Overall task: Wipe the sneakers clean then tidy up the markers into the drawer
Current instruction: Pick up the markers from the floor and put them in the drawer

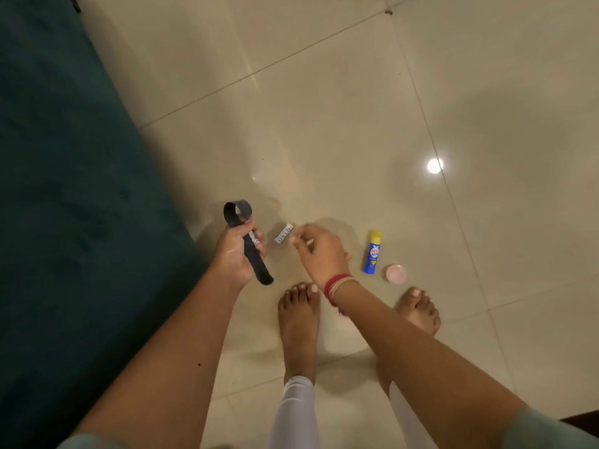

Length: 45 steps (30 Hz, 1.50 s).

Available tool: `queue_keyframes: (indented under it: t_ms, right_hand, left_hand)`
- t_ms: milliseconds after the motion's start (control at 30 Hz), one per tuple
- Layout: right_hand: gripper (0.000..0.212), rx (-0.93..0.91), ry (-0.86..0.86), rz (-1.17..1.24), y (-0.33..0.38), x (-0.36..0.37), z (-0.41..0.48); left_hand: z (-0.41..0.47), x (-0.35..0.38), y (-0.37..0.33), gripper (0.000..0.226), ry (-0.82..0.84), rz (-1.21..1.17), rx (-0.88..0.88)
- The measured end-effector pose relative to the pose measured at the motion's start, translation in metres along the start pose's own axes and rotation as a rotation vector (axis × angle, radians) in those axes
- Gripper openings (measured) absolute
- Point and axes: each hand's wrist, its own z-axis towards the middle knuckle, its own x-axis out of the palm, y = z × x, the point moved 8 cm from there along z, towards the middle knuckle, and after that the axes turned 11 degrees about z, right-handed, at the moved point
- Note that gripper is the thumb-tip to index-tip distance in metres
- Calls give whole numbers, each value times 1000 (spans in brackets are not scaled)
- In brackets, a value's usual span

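The person stands barefoot on the glossy cream tiled floor [356, 92], bent over a small scatter of things beside the dark green couch [64, 189]. The left hand [238, 254] is curled tight around a black strap [256, 257] whose upper end curls into a loop above the fist, and tucked against the strap under the same fingers is a slim white-labelled marker [254, 238], only a short piece of it showing. The right hand [319, 251], red threads [337, 285] tied at its wrist, reaches down with its fingers loosely bent and nothing held in them that I can see; its fingertips sit just beside a second marker [284, 233], a short white one lying on the tiles between the two hands, though the blur makes it hard to say whether they touch it. To the right of that hand a blue glue stick [372, 252] with a yellow cap lies on the floor, and a small round pink lid [396, 273] sits near its lower end. The left foot [299, 306] is planted under the right wrist, and the right foot [418, 309] sits just below the pink lid.
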Motion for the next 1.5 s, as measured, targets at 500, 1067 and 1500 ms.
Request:
queue_keyframes:
  t_ms: [500, 1067, 1500]
  right_hand:
    - [13, -72, -150, 88, 13, -20, 6]
    - [16, 415, -440, 127, -93, -48, -53]
    - [20, 126, -421, 524, -34, -38, -70]
  left_hand:
    - [-8, 1, 2, 18, 77, 40, 70]
    - [-4, 47, 20, 25, 41, 459, 161]
    - [-19, 63, 51, 42, 311, 511, 38]
